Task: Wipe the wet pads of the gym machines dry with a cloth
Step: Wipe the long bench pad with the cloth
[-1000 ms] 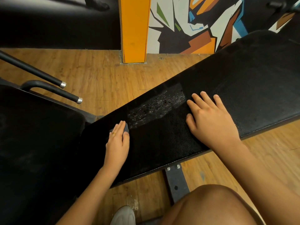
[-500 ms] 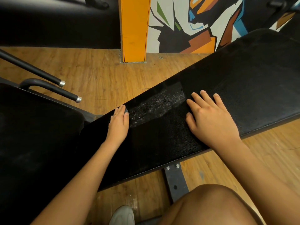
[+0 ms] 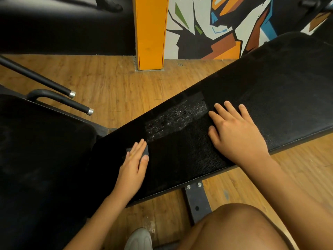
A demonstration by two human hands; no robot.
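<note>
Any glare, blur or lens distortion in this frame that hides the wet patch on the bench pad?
Head view: the wet patch glints with bright specks and reads clearly; the bench pad elsewhere is very dark; wide-angle bowing at the edges; left hand on the cloth slightly soft, right hand sharp.

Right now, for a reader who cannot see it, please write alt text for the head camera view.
A person's left hand presses a small dark cloth flat on a black bench pad, beside a glistening wet patch. The right hand rests flat on the pad on the patch's other side. Behind lie a wooden floor and an orange pillar.
</note>
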